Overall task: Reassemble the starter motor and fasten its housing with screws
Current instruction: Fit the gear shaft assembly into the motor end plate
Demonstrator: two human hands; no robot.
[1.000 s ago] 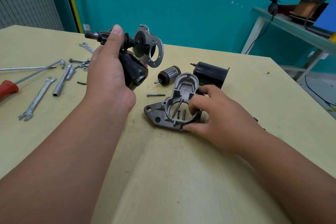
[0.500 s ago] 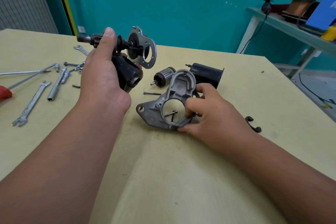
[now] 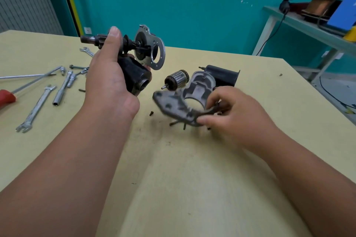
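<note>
The person holds one part in each hand above the yellow table [image 3: 192,179]. The left hand [image 3: 107,82], left of the middle of the frame, is wrapped tight round a black motor part [image 3: 134,77]. A gear shaft [image 3: 89,39] sticks out past the thumb toward the left. A round metal plate [image 3: 157,54] sits on the shaft, to the right of the fingers. The right hand [image 3: 237,113], just right of the middle, pinches the grey housing [image 3: 181,102] with the thumb at its near edge and the fingers curled over the top. The housing is tipped up and looks blurry.

What could go wrong? A few small screws [image 3: 176,123] lie on the table right under the low edge of the housing. One more screw [image 3: 151,113] lies just left of it. If the housing swings or drops, it could knock them, and they could roll off and get lost. The pinch is only at the edge, so the housing could slip out. The plate could also wobble on its shaft when the two parts are pushed together.

The housing is lower than the black part and to its right, near it but not touching. Behind the housing rest the rotor [image 3: 177,80] and a black can [image 3: 223,75]. Wrenches [image 3: 36,109] lie at the far left.
</note>
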